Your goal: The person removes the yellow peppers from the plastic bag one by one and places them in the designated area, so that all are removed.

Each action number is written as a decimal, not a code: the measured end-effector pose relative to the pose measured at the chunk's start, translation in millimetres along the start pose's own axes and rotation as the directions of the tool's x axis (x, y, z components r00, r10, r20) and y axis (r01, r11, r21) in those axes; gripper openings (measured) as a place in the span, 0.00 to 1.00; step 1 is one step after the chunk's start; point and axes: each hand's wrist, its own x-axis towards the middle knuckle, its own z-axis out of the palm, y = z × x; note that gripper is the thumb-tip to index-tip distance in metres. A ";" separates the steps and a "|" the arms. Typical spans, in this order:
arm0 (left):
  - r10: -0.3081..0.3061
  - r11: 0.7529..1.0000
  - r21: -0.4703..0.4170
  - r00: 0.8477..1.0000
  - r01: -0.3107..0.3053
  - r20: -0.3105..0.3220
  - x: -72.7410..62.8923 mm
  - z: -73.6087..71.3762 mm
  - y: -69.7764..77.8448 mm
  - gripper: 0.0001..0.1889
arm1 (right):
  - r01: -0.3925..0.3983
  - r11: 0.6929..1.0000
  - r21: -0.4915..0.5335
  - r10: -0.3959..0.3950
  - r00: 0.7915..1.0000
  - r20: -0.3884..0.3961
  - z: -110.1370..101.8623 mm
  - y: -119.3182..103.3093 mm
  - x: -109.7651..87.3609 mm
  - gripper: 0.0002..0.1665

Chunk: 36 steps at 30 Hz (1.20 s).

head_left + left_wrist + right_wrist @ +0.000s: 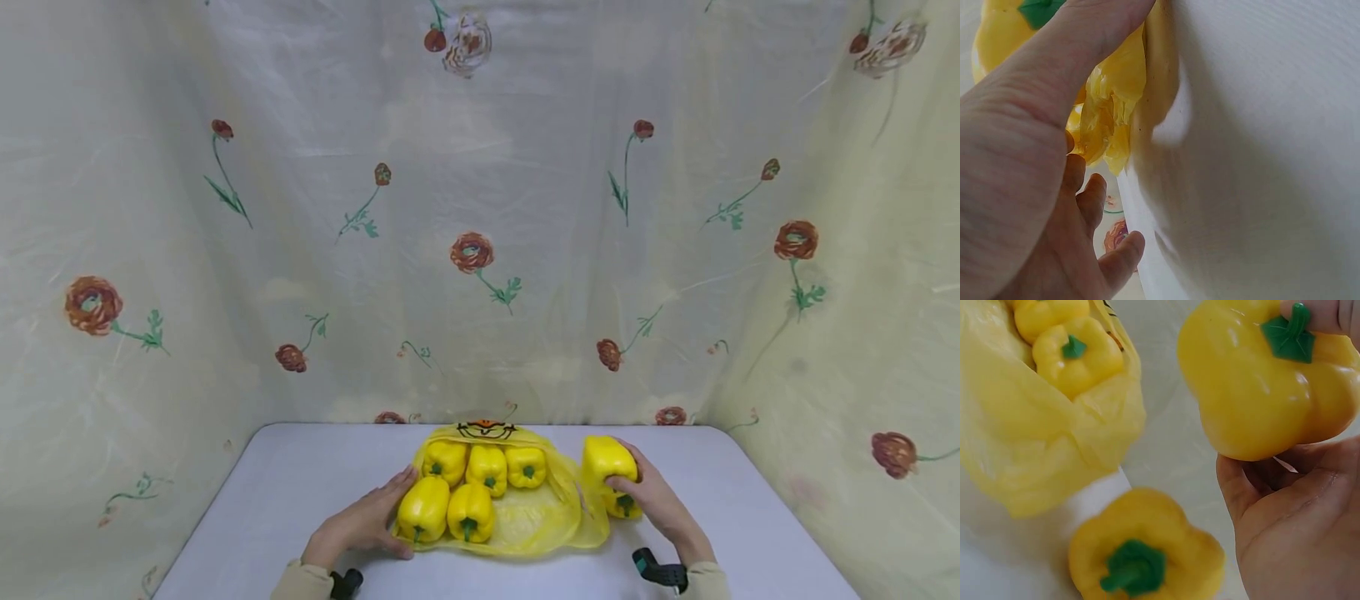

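My right hand [660,500] grips a yellow bell pepper [606,457] and holds it up off the table, its green stem showing in the right wrist view. Below it a second bell pepper [1147,550] stands on the table outside the bag. A yellow plastic bag [525,521] lies with its mouth spread, several bell peppers [470,510] grouped in its left part. At the bag's left edge, my left hand [371,512] rests against the plastic beside the peppers, fingers spread and loosely bent. In the left wrist view, crumpled bag plastic [1107,106] shows past the thumb.
A white table [300,475] with rounded far corners carries everything. Behind it and at both sides hangs a pale curtain [555,208] printed with red flowers. Black straps with small devices [660,572] sit on both wrists.
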 end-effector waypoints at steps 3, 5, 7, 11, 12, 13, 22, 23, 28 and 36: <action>0.003 1.000 -0.002 1.000 -0.003 -0.001 0.2 -0.4 -0.3 0.64 | -0.006 1.000 0.010 0.006 1.000 -0.021 -8.4 3.0 -2.4 0.44; 0.002 1.000 0.001 1.000 -0.002 -0.002 0.3 -0.3 -0.6 0.64 | -0.010 1.000 0.011 0.011 0.999 -0.036 -13.9 6.0 -4.3 0.44; 0.002 1.000 0.003 1.000 -0.002 -0.002 0.4 -0.2 -1.0 0.64 | -0.017 1.000 0.011 0.017 0.999 -0.050 -19.3 9.2 -6.5 0.44; 0.002 1.000 0.009 1.000 -0.002 -0.002 0.4 0.0 -0.9 0.64 | -0.025 1.000 -0.010 0.024 0.996 -0.085 -30.0 17.2 -9.3 0.43; 0.003 1.000 0.011 1.000 -0.003 -0.002 0.3 0.0 -0.6 0.64 | -0.028 1.000 -0.011 0.027 0.995 -0.096 -32.6 18.9 -9.8 0.42; 0.004 1.000 0.013 1.000 -0.004 -0.004 0.2 -0.1 -0.3 0.64 | -0.032 0.999 -0.011 0.031 0.994 -0.108 -34.9 20.5 -10.1 0.41; 0.012 1.000 0.016 1.000 -0.012 -0.007 -1.0 -0.6 0.9 0.64 | -0.098 0.995 0.025 0.101 0.980 -0.172 -47.2 33.4 -10.6 0.40; 0.010 1.000 0.012 1.000 -0.010 -0.006 -1.1 -0.7 1.1 0.64 | -0.103 0.994 0.028 0.107 0.980 -0.171 -48.2 35.0 -10.6 0.41; 0.006 1.000 0.004 1.000 -0.006 -0.003 -0.5 -0.8 0.8 0.64 | -0.114 0.993 0.028 0.118 0.976 -0.183 -53.2 43.0 -11.5 0.41; 0.007 1.000 0.010 1.000 -0.007 -0.009 -0.4 -0.1 0.1 0.65 | -0.136 0.990 0.046 0.142 0.971 -0.194 -61.7 54.5 -15.0 0.43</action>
